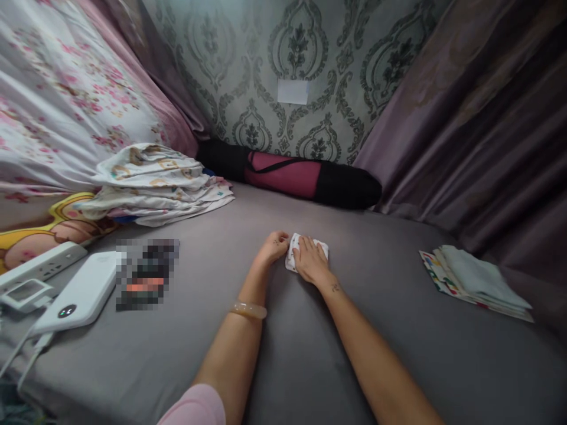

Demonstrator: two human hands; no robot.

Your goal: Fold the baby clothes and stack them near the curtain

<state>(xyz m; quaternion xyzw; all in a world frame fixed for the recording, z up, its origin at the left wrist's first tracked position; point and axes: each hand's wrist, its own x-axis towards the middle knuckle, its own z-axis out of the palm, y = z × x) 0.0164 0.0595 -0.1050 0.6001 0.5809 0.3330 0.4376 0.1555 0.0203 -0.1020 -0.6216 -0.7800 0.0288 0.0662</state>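
Observation:
A small folded white cloth point(289, 260) with a faint print lies on the grey bed sheet point(212, 260). My right hand point(310, 260) rests flat on top of it, fingers stretched out and slightly spread, covering most of the cloth. At the cloth's left edge is my left hand point(275, 245), its fingers curled inward and closed. Its fingertips are partly hidden, and I cannot tell whether they pinch the edge. A pale bangle point(248, 310) circles my left forearm.
Folded cloths point(482, 277) are stacked at right. A pile of printed fabric point(155, 183) lies back left. A white power bank point(80, 292), a power strip point(48, 265) with cables and a pixelated object point(146, 274) lie left. A black-and-maroon long bag point(283, 174) lies along the wall.

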